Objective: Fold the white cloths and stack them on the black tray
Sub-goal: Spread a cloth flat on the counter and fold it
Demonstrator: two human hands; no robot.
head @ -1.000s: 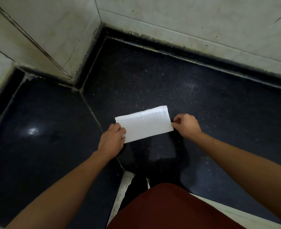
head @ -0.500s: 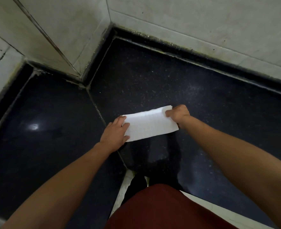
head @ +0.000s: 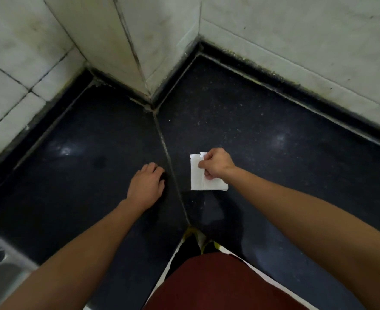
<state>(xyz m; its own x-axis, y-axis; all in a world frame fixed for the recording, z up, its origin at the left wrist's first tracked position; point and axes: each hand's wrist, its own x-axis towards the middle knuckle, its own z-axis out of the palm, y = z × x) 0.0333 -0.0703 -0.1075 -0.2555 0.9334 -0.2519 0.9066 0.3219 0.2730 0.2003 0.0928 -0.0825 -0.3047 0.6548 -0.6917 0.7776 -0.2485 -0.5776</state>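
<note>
A: Status, left to right, off the seam [head: 171,162] in the counter [head: 84,175]?

B: Far left of the seam, bottom corner: edge of a steel sink [head: 3,265], with a dark round hole in it. A white tiled wall [head: 50,41] rings the counter at the back. Its outer corner meets the seam's far end.

A: Left hand?

B: Left hand [head: 145,186] is just left of the seam, palm down over the black counter. Fingers loosely curled, nothing in it. Fingertips look down on the surface, but I can't confirm contact.

A: Cloth?

B: Cloth [head: 197,177] is just right of the seam, a thin strip of counter between them. White, folded to a small rectangle, long side roughly along the seam. Lower part lies flat on the counter. A crease line runs down it near the middle.

A: Right hand?

B: Right hand [head: 216,164] is on the cloth's side away from the seam. Fingers curled in, thumb and fingertips pinching the cloth layers by the far edge. The hand covers the upper right part, and the lower right corner shows below the wrist.

A: Far edge lifted?

B: Can't tell from this angle.

A: Anything else?

B: At the seam's near end, a dark red garment [head: 218,283] on the person's torso. Both forearms bare, one on each side of the seam.
</note>
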